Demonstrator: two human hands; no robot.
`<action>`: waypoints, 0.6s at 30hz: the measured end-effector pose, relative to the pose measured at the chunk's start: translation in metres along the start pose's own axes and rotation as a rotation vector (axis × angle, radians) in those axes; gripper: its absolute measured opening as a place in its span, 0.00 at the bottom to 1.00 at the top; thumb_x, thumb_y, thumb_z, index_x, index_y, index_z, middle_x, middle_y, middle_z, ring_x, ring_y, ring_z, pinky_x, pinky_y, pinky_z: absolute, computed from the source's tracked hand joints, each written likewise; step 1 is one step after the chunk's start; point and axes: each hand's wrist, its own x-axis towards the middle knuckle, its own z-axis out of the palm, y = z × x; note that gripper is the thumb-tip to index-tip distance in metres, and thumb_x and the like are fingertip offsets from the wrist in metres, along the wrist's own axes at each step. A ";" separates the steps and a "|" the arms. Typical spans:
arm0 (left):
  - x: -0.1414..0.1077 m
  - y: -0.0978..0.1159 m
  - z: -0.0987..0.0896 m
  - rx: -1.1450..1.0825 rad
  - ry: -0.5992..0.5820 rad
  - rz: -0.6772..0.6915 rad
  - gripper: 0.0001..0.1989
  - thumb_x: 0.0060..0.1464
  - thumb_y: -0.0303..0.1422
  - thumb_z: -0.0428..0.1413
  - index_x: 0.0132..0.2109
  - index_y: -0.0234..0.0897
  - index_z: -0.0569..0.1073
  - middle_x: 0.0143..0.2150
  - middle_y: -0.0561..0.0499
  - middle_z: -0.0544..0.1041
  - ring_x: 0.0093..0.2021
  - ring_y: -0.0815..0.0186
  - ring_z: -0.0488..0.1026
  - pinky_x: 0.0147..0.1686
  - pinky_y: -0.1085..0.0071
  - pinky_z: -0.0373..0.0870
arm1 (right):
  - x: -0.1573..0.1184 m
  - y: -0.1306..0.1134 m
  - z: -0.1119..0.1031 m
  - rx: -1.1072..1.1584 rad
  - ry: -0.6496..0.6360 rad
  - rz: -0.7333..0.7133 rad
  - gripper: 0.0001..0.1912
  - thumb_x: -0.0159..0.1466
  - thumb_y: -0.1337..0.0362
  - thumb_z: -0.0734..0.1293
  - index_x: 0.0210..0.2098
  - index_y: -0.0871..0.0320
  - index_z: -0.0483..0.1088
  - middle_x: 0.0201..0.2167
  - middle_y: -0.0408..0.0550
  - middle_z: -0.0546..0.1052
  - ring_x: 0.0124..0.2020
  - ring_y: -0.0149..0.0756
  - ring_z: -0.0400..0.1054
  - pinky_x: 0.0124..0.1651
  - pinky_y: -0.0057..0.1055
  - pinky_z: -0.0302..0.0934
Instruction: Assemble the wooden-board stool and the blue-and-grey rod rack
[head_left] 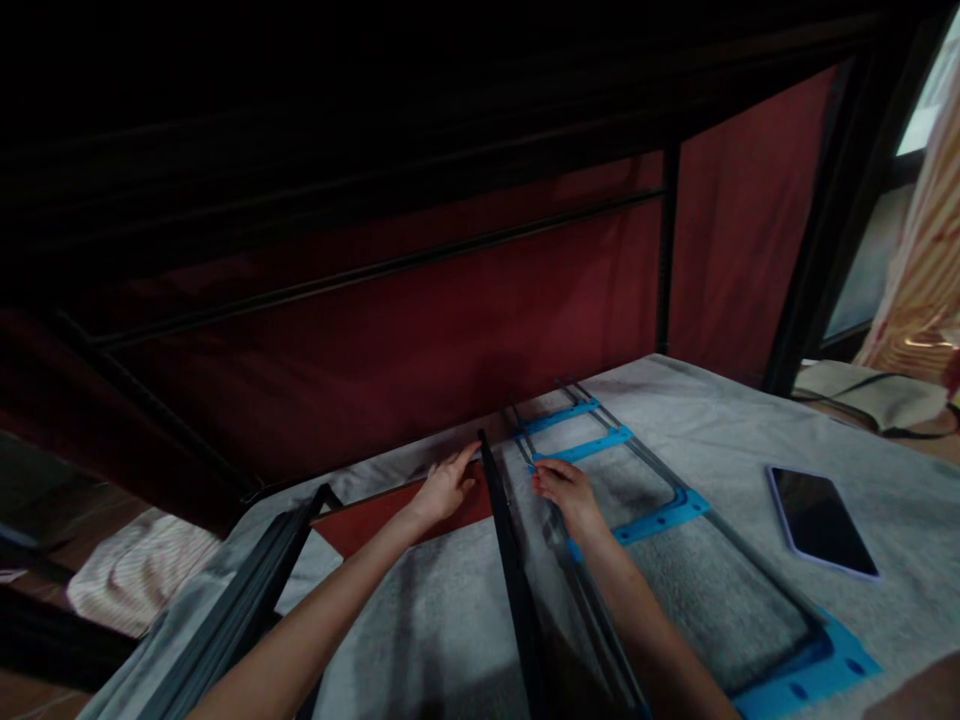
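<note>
My left hand (444, 490) reaches over a reddish-brown board (375, 517). Its index finger stretches out to touch the far end of a long black bar (508, 560), while the other fingers curl loosely. Just right of that bar, my right hand (568, 490) has its fingers pinched together at the near side of a frame of thin dark rods with blue cross brackets (660, 517). What lies between those fingertips is mostly hidden, though a blue piece shows beside them. My right forearm covers part of the frame.
A bundle of dark grey bars (232, 610) lies at the left on the grey cloth (855, 455). To the right rests a phone (821, 520) with a dark screen. A red panel (450, 340) in black framing stands behind the cloth's far edge. Striped fabric (142, 570) is at the lower left.
</note>
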 end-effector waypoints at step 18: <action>0.035 -0.015 0.010 -0.262 -0.108 0.109 0.20 0.51 0.25 0.51 0.51 0.39 0.72 0.42 0.51 0.78 0.43 0.65 0.74 0.47 0.71 0.68 | 0.026 0.026 0.030 -0.112 -0.051 0.045 0.14 0.48 0.55 0.71 0.28 0.58 0.72 0.22 0.44 0.74 0.24 0.34 0.72 0.30 0.32 0.69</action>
